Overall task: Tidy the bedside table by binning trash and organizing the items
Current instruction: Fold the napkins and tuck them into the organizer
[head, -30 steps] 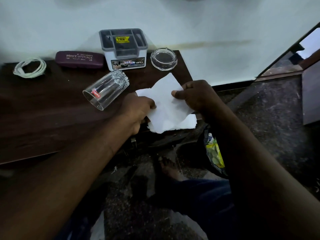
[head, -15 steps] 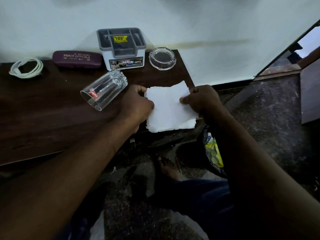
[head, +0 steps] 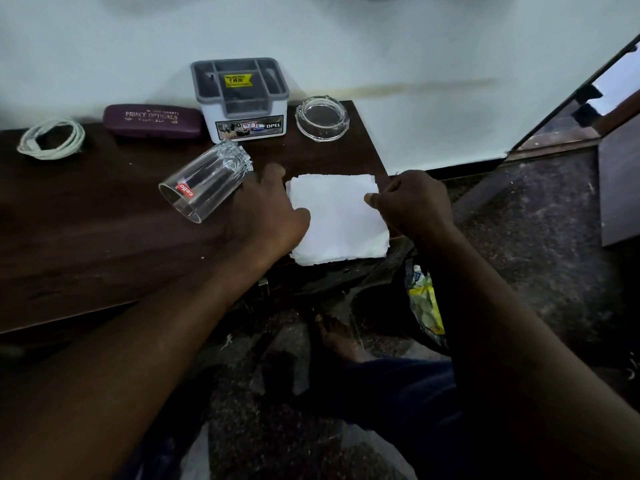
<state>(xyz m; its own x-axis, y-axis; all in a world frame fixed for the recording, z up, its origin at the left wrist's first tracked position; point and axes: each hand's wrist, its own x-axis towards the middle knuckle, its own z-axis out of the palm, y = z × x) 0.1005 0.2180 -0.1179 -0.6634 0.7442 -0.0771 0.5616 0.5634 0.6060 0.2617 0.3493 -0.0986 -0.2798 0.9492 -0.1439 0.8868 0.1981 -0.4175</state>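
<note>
A white folded paper napkin (head: 339, 216) lies flat at the right front corner of the dark wooden bedside table (head: 86, 237). My left hand (head: 266, 209) rests on the napkin's left edge, thumb on the paper. My right hand (head: 412, 202) pinches the right edge with curled fingers. A clear drinking glass (head: 204, 181) with a red label lies on its side just left of my left hand.
Along the wall stand a grey and white organizer box (head: 242, 98), a purple spectacle case (head: 152, 120), a coiled white cable (head: 52, 138) and a glass ashtray (head: 322, 116). A dark bin bag with a yellow wrapper (head: 426, 306) sits on the floor beside my foot.
The napkin went from held up and partly unfolded to folded square and laid flat on the table corner. Both hands moved down with it.
</note>
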